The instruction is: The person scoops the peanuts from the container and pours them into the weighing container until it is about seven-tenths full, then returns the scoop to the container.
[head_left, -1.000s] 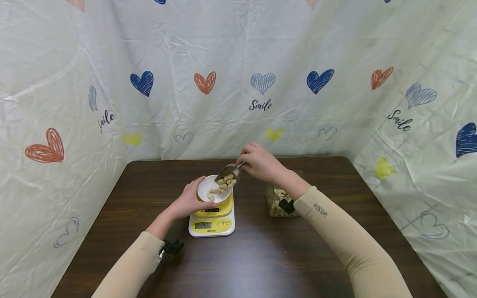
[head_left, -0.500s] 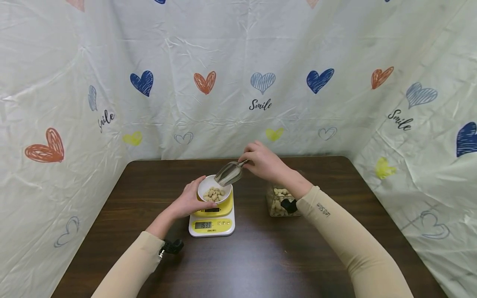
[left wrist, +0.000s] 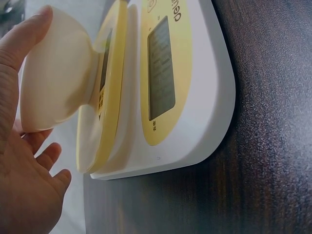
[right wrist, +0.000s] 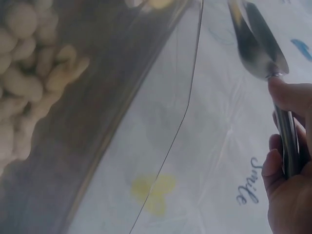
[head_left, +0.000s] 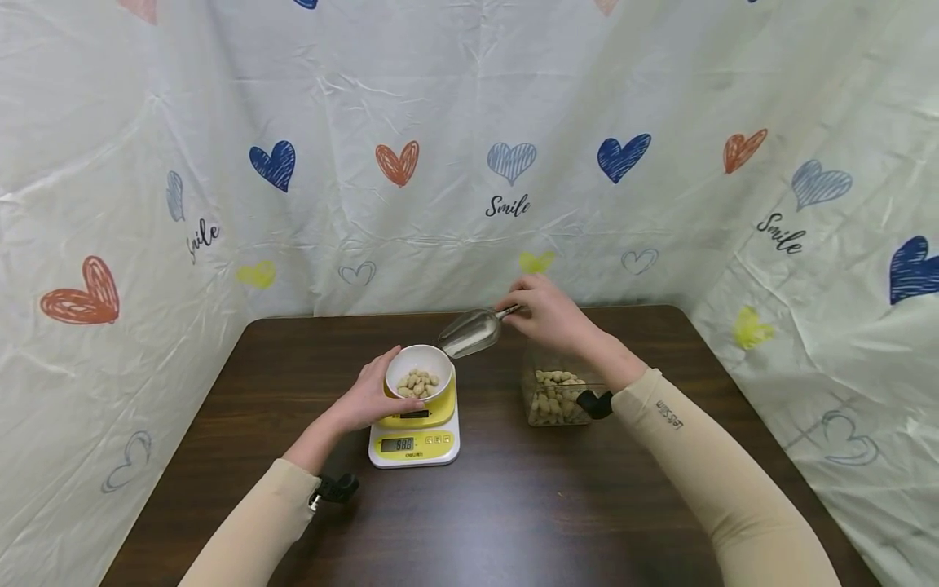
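A white bowl (head_left: 433,359) with several peanuts (head_left: 418,383) in it sits on the yellow and white kitchen scale (head_left: 449,453). My left hand (head_left: 367,396) grips the bowl's left side, thumb at the near rim and fingers round the far side; the left wrist view shows the bowl (left wrist: 61,68) on the scale's yellow platform. Right of the bowl, my right hand (head_left: 550,314) holds a metal scoop (head_left: 473,333) by its handle. No peanuts show in the scoop. The right wrist view shows the fingers wrapped round the scoop's handle (right wrist: 286,136).
A clear box (head_left: 539,418) of peanuts stands right of the scale, below my right forearm, which partly covers it. The dark wooden table (head_left: 469,522) ends at a white curtain (head_left: 440,244) printed with hearts. A black wrist camera (head_left: 337,487) sits on my left wrist.
Peanuts have slid from the scoop into the bowl. My right hand has drawn the emptied scoop up and to the right. The left hand stays on the bowl; the scale's reading has changed.
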Available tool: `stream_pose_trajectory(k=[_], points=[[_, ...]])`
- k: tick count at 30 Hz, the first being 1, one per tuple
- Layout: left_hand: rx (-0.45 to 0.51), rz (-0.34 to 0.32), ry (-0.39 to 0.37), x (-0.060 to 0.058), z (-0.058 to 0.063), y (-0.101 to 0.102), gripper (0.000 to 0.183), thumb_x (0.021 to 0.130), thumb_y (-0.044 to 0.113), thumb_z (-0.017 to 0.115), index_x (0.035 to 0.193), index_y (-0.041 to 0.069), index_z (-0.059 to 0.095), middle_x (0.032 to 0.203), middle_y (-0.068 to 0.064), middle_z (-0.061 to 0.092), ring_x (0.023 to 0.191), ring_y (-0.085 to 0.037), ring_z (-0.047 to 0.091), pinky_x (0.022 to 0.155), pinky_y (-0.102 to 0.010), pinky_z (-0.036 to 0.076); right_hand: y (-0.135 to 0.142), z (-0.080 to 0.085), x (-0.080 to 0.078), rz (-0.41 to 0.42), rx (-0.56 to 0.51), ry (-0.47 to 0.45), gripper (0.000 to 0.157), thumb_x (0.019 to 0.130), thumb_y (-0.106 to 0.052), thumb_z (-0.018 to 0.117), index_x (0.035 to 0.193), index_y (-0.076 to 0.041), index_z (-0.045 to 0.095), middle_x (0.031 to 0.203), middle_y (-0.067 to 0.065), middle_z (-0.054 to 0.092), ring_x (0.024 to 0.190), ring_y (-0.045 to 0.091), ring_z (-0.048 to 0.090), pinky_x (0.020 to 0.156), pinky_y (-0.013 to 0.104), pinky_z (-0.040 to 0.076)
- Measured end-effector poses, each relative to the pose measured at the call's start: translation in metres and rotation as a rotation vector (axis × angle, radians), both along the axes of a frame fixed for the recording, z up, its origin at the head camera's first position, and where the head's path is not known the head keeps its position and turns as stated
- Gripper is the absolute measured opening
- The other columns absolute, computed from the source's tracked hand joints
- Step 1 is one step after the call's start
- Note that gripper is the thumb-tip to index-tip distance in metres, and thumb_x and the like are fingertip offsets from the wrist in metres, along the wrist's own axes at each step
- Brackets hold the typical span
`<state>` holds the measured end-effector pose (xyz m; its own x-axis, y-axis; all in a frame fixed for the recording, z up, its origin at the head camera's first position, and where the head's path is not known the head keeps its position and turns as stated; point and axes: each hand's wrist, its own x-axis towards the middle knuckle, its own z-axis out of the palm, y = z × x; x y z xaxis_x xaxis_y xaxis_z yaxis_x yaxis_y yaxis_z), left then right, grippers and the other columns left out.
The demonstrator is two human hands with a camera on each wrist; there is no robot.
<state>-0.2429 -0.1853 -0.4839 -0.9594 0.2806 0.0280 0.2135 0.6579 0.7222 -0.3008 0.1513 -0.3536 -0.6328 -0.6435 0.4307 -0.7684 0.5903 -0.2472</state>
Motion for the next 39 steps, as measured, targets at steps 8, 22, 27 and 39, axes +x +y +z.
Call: stream_pose_trajectory(k=[8, 22, 27, 39], points=[[0.003, -0.004, -0.004, 0.001, 0.001, 0.0, 0.116, 0.06, 0.065, 0.075, 0.149, 0.023, 0.015, 0.145, -0.004, 0.027, 0.132, -0.026, 0.019, 0.099, -0.053, 0.027, 0.029, 0.004, 0.006, -0.085, -0.015, -0.131, 0.019, 0.085, -0.024, 0.069, 0.104, -0.025, 0.069, 0.101, -0.008, 0.052, 0.095, 0.013, 0.044, 0.075, 0.034, 0.038], [-0.016, 0.001, 0.019, 0.005, 0.011, -0.001, 0.121, 0.06, 0.065, 0.075, 0.15, 0.024, 0.007, 0.151, 0.0, 0.017, 0.137, -0.027, 0.01, 0.101, -0.056, 0.023, 0.089, 0.013, 0.019, -0.164, -0.046, -0.134, 0.018, 0.086, -0.026, 0.068, 0.104, -0.026, 0.07, 0.099, -0.009, 0.054, 0.092, 0.012, 0.046, 0.073, 0.035, 0.038], [-0.017, -0.014, 0.089, 0.007, 0.031, 0.005, 0.116, 0.063, 0.062, 0.075, 0.149, 0.034, 0.003, 0.151, 0.008, 0.015, 0.138, -0.021, 0.006, 0.102, -0.054, 0.022, 0.11, 0.015, 0.022, -0.189, -0.056, -0.108, 0.018, 0.086, -0.025, 0.069, 0.103, -0.026, 0.07, 0.098, -0.009, 0.053, 0.087, 0.01, 0.046, 0.07, 0.034, 0.037], [0.017, -0.152, 0.13, 0.02, 0.071, 0.061, 0.111, 0.063, 0.066, 0.072, 0.146, 0.042, 0.001, 0.149, 0.019, 0.013, 0.137, -0.01, 0.009, 0.105, -0.047, 0.022, 0.144, 0.012, 0.025, -0.264, 0.004, -0.055, 0.017, 0.084, -0.023, 0.07, 0.101, -0.023, 0.07, 0.099, -0.007, 0.057, 0.093, 0.015, 0.045, 0.075, 0.038, 0.036]])
